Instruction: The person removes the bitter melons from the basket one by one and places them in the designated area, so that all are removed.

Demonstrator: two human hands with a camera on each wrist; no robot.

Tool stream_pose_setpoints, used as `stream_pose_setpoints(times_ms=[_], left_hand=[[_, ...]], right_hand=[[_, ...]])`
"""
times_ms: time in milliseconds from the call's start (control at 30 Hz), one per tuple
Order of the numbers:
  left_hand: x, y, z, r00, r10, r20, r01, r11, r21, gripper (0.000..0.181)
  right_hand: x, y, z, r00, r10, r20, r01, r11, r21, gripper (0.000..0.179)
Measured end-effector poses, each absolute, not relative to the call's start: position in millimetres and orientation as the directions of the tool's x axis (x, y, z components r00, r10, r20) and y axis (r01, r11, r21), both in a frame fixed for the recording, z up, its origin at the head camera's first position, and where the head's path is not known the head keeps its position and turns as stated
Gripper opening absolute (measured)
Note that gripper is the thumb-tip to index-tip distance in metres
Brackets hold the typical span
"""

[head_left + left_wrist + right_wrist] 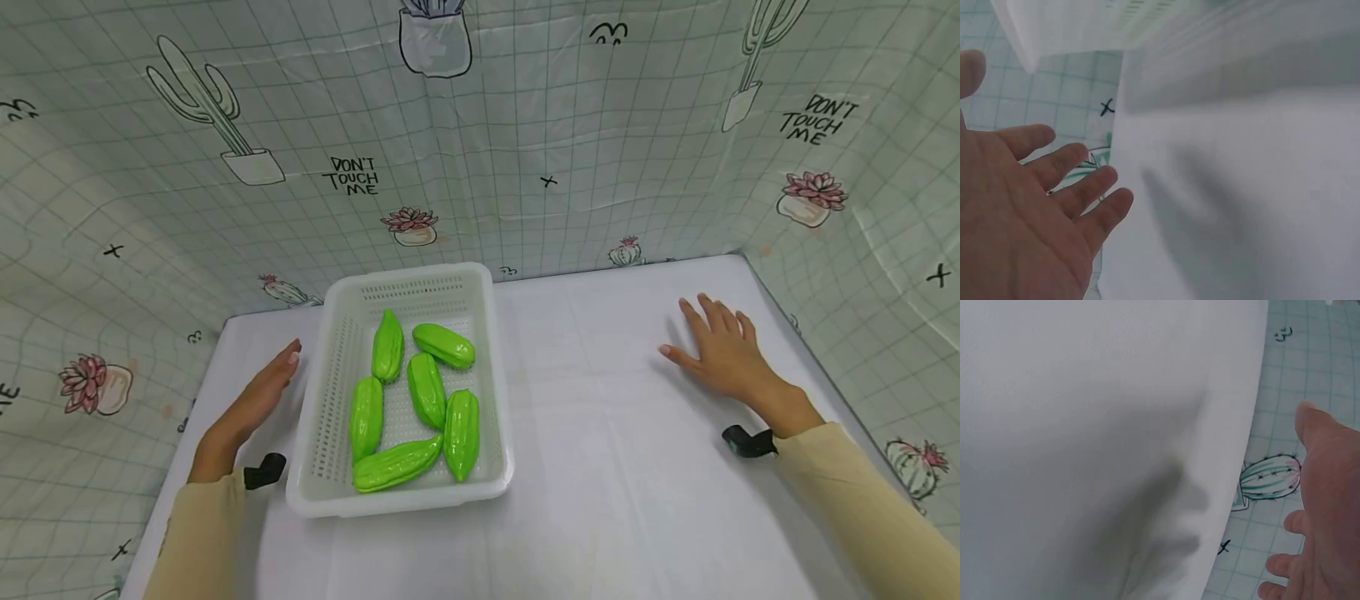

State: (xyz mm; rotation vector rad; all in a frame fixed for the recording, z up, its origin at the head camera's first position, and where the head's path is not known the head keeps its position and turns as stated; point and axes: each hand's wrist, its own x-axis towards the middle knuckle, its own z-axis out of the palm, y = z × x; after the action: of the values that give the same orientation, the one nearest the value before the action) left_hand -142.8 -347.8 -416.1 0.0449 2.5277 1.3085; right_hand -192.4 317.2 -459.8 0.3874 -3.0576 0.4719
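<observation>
A white plastic basket (497, 375) with perforated walls stands left of the middle of the table. Inside it lie several glossy bright green vegetables (426, 390), ridged and tapered, looking like small bitter gourds. My left hand (258, 396) is just left of the basket, fingers extended and palm turned toward its wall. In the left wrist view the palm and spread fingers (1102, 181) hold nothing, and the basket's side appears at the top. Far off to the right, my right hand (723, 354) hovers over the table with fingers spread and nothing in it.
The table (592, 433) has a white cover. Behind and on both sides hangs a grid-patterned cloth (525, 125) printed with cacti and lettering. Dark wrist devices (265, 472) sit at both sleeve cuffs.
</observation>
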Motion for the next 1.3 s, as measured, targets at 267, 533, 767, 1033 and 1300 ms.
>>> stream_pose_setpoints(times_ms=[267,533,767,1033,1300], left_hand=[[-138.0,-339.7,-404.5,-0.959,0.172,-0.225,-0.094,0.554,0.827,0.072],[-135.3,-337.0,-398.4,-0.956,0.201,-0.215,-0.078,0.532,0.843,0.071],[-132.7,-336.7,-397.4,-0.951,0.231,-0.204,-0.056,0.523,0.85,0.072],[-132.0,-334.9,-396.1,-0.948,0.251,-0.196,-0.054,0.481,0.875,0.075],[-134.5,-333.9,-396.6,-0.947,0.252,-0.197,-0.086,0.394,0.915,0.076]], right_hand=[[-189.1,307.0,-451.8,-0.959,-0.271,0.081,-0.283,0.919,-0.275,0.086],[-187.8,294.6,-442.9,-0.948,-0.302,0.097,-0.317,0.914,-0.255,0.085],[-186.0,282.7,-435.5,-0.935,-0.338,0.105,-0.354,0.901,-0.251,0.083],[-184.3,266.5,-426.0,-0.925,-0.367,0.098,-0.38,0.899,-0.219,0.084],[-181.5,252.4,-417.0,-0.912,-0.397,0.102,-0.41,0.888,-0.209,0.084]])
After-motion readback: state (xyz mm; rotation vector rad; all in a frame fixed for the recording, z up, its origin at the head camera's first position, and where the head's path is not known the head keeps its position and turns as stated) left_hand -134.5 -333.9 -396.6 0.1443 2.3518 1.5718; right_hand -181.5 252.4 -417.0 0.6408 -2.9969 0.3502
